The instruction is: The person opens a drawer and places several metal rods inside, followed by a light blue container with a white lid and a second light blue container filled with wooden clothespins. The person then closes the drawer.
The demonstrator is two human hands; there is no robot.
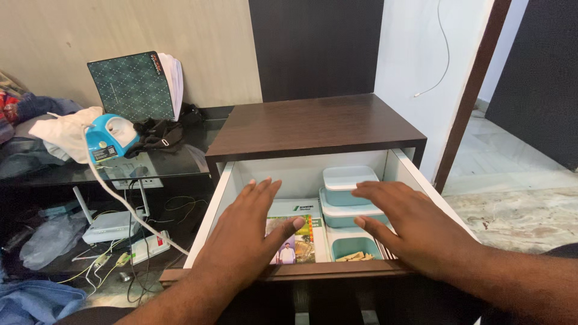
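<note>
A white drawer [218, 198] stands pulled out from a dark brown wooden cabinet [313, 123]. My left hand [247, 232] hovers flat over its left half, fingers spread, above a green and white booklet [299, 232]. Over the right half, my right hand [409, 225] is held open above teal lidded containers [346, 180]. An uncovered teal container [355, 247] with small wooden pieces sits at the front. Neither hand holds anything.
To the left, a glass shelf [174, 162] carries a blue and white iron [109, 137], dark cloth, clothes and a green patterned notebook [135, 84]. Below it lie a white router [111, 225], a power strip and cables. On the right there is marble floor [512, 180].
</note>
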